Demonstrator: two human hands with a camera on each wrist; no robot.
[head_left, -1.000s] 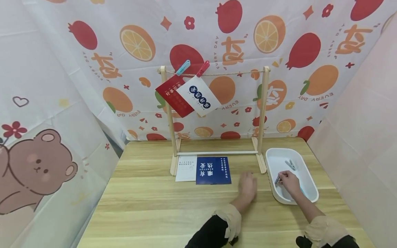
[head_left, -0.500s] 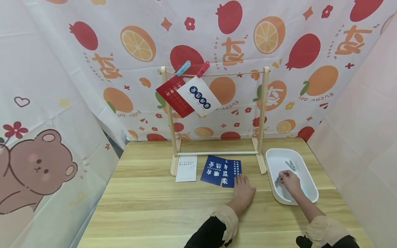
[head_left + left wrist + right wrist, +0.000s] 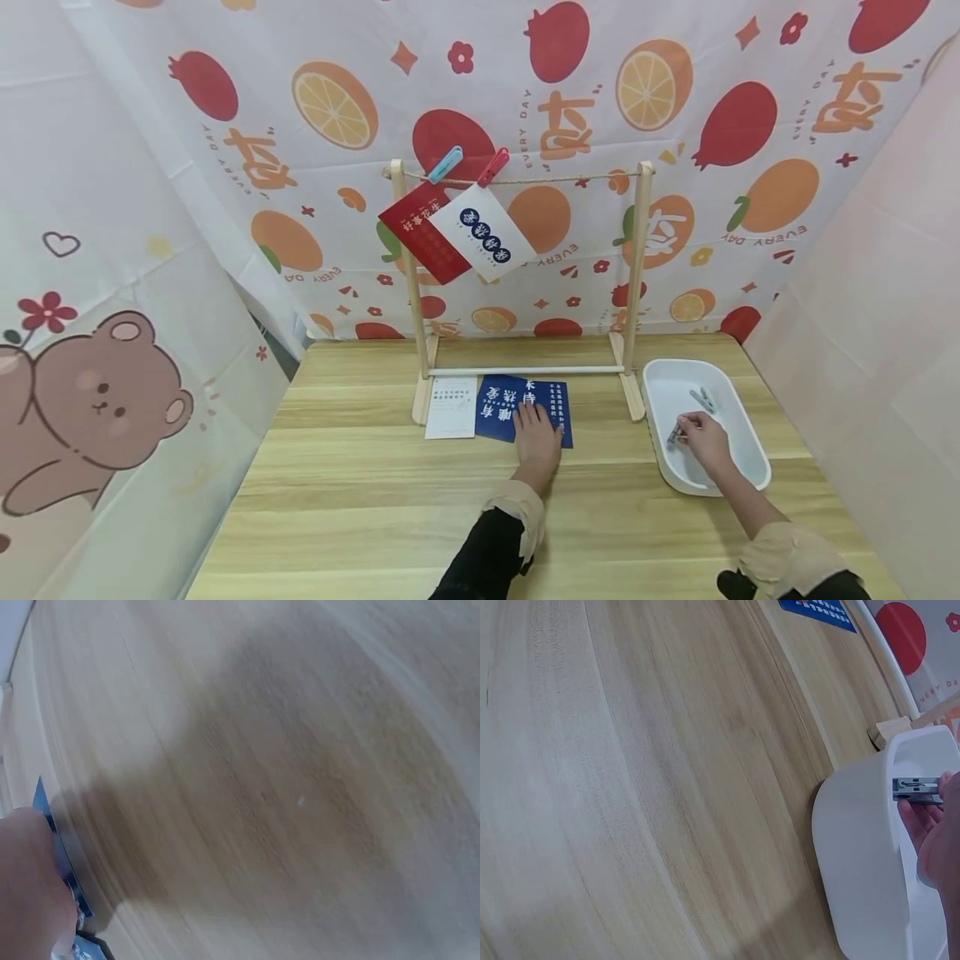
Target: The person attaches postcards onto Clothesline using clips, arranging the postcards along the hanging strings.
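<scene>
My left hand [image 3: 537, 437] rests on two overlapping dark blue cards [image 3: 495, 398], its fingers stretched over them. Blue card edges [image 3: 64, 862] show beside that hand in the left wrist view. Just left of them lies a white card [image 3: 452, 408]. Over the white basin [image 3: 750, 442], my right hand [image 3: 705, 440] pinches a grey clothespin [image 3: 915, 789] between thumb and fingers. Another pale clothespin [image 3: 702, 399] lies inside the basin.
A wooden rack [image 3: 636, 275] stands at the back with a string across its top. A blue clothespin [image 3: 445, 164] and a red clothespin [image 3: 492, 167] hold a red card [image 3: 427, 242] and a white printed card [image 3: 491, 246] there.
My left hand came down onto the blue cards, which slid right and spread apart, then moved left with them toward the white card. My right hand stays at the basin with the clothespin.
</scene>
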